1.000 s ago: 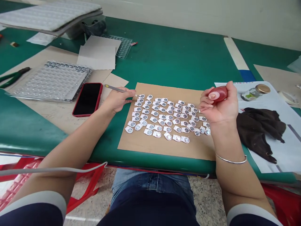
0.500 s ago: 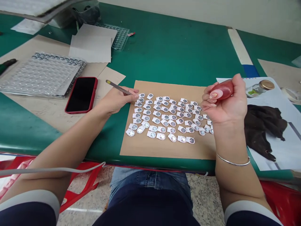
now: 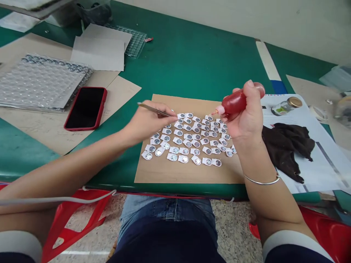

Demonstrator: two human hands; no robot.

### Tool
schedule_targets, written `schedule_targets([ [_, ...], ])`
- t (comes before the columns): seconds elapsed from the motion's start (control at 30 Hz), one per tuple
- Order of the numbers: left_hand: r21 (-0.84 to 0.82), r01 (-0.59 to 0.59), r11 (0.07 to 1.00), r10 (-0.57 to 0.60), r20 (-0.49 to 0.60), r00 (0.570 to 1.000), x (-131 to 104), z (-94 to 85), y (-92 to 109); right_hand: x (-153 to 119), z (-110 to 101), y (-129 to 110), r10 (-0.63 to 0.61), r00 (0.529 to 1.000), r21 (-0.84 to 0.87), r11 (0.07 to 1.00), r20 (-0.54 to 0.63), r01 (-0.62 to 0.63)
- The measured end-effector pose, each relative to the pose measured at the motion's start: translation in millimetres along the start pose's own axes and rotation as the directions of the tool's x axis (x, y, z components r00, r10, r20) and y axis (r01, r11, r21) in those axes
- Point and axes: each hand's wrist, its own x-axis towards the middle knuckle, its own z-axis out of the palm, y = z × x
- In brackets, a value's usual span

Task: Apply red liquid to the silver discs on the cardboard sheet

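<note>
Rows of small white tabs with round silvery faces (image 3: 196,152) lie on a brown board (image 3: 164,173) at the table's front edge. My left hand (image 3: 149,118) is closed on a thin metal tool, probably tweezers (image 3: 152,108), above the board's upper left part; its fingertips are over the upper rows. In my right hand (image 3: 246,117) is a red squeeze bottle (image 3: 236,101), held with its narrow tip pointing down and left, at or just above a tab in the top row. Whether the tip touches that tab is hard to tell.
A red-cased phone (image 3: 86,108) and a bubbly clear plastic tray (image 3: 41,82) lie to the left. Behind them are grey cards (image 3: 100,51). At right, a dark cloth (image 3: 290,146) and a small jar (image 3: 287,106) rest on white sheets. A white cable (image 3: 68,199) crosses my left forearm.
My left hand has moved right over the upper rows with the tool. The red bottle has come left and tilted, its tip now toward the top row. The view has shifted slightly.
</note>
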Motion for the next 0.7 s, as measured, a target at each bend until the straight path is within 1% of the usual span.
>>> schedule_targets([
  [0.1,0.015,-0.061,0.998,0.061,0.048,0.997,-10.3,25.1,12.1,-2.4,8.4,4.2,-0.039,0.999,-0.025,0.999,0.02,0.04],
  [0.17,0.016,-0.12,0.993,0.119,0.081,0.99,-15.8,37.4,10.5,-6.0,12.2,11.0,-0.074,0.997,-0.036,0.997,-0.004,0.074],
  [0.23,0.057,-0.189,0.98,0.185,0.062,0.981,-19.1,44.0,2.9,-10.1,13.1,18.8,-0.105,0.993,-0.054,0.993,-0.047,0.103],
  [0.3,0.142,-0.273,0.952,0.271,0.028,0.962,-20.5,45.8,-7.0,-13.5,11.9,25.1,-0.136,0.988,-0.076,0.989,-0.069,0.131],
  [0.4,0.228,-0.37,0.901,0.367,0.058,0.929,-20.8,44.8,-18.8,-16.2,9.3,29.0,-0.177,0.982,-0.093,0.981,-0.066,0.17],
  [0.53,0.246,-0.424,0.872,0.415,0.088,0.905,-21.2,45.0,-23.3,-15.3,8.0,28.6,-0.194,0.977,-0.088,0.979,-0.088,0.186],
  [0.7,0.256,-0.463,0.849,0.452,0.102,0.886,-21.3,47.2,-22.8,-11.7,7.0,29.3,-0.163,0.98,-0.054,0.986,-0.113,0.158],
])
